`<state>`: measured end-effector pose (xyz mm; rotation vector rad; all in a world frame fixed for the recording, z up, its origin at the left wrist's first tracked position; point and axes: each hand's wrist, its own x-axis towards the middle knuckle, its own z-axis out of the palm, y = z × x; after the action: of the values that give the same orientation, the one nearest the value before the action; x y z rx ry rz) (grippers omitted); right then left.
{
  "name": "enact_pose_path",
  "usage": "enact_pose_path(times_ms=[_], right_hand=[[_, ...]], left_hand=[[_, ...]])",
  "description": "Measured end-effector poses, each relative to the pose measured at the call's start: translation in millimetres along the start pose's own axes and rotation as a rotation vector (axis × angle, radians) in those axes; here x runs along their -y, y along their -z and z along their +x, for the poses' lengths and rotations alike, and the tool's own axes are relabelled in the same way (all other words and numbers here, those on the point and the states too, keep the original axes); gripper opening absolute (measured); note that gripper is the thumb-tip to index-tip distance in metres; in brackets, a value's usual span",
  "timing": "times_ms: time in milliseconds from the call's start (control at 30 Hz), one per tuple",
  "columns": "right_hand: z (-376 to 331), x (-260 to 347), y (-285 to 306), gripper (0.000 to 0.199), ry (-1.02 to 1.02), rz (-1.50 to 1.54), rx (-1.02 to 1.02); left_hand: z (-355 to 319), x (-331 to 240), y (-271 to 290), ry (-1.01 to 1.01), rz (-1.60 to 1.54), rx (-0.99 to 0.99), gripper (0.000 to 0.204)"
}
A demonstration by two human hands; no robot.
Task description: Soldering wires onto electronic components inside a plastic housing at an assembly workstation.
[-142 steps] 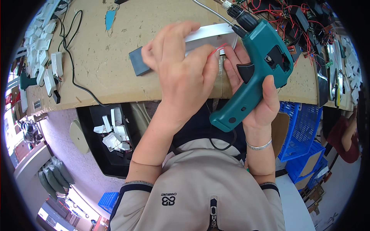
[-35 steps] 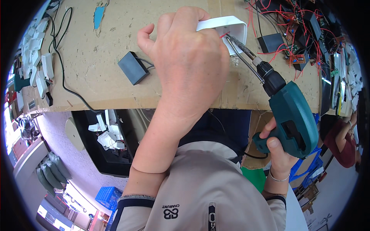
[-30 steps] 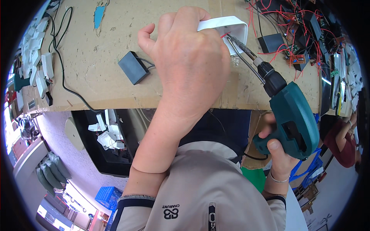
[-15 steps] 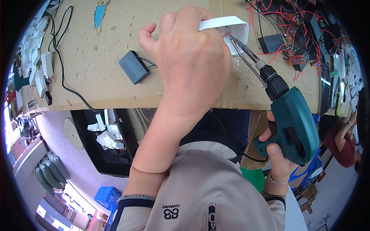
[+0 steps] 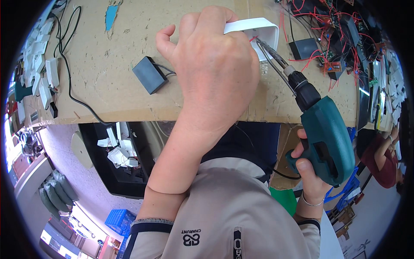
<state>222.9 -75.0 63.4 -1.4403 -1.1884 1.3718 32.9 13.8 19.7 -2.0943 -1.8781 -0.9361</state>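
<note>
In the head view, the left hand (image 5: 217,60) is curled, back up, over one end of a white case (image 5: 252,24) near the far edge of the worktop (image 5: 116,97). Its fingers close on the case, while one finger sticks out to the left. The thumb is hidden, so I cannot tell whether it also pinches the red wire (image 5: 253,39) showing inside the case.

The right hand (image 5: 315,178) is wrapped around the handle of a green soldering gun (image 5: 330,134), whose metal tip points up and left into the case, at the red wire; the picture is too small to tell if they touch. A thin metal tube runs alongside the tip.

To the left of the left hand lies a dark grey box (image 5: 149,75), its black leads running toward that hand. On the right are a black box (image 5: 304,48) and a tangle of red wires and circuit boards (image 5: 333,67). White parts (image 5: 41,60) are heaped at the far left, beside a looped black cord (image 5: 77,93).
</note>
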Motion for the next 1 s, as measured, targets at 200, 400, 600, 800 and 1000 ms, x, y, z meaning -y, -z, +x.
enact_pose_path(times_ms=[200, 400, 600, 800, 1000], right_hand=[[-0.5, -2.3, 4.9, 0.046, -0.021, -0.014, 0.015], [-0.4, -3.7, 7.4, 0.053, 0.0, -0.083, 0.033], [-1.5, -3.1, 7.0, 0.053, -0.004, -0.082, 0.023], [0.1, -3.7, 5.5, 0.048, 0.061, -0.076, 0.006], [0.9, -2.5, 3.1, 0.041, 0.045, -0.052, -0.007]], left_hand=[[1.1, 0.2, 1.0, -0.011, 0.022, 0.003, 0.004], [0.5, 0.5, 1.4, -0.001, 0.006, -0.003, 0.004], [0.5, 0.0, 1.6, -0.011, 0.018, 0.0, 0.004], [0.7, -0.3, 0.7, -0.012, 0.025, -0.008, 0.004], [0.7, -0.3, 0.6, -0.005, 0.027, -0.012, 0.004]])
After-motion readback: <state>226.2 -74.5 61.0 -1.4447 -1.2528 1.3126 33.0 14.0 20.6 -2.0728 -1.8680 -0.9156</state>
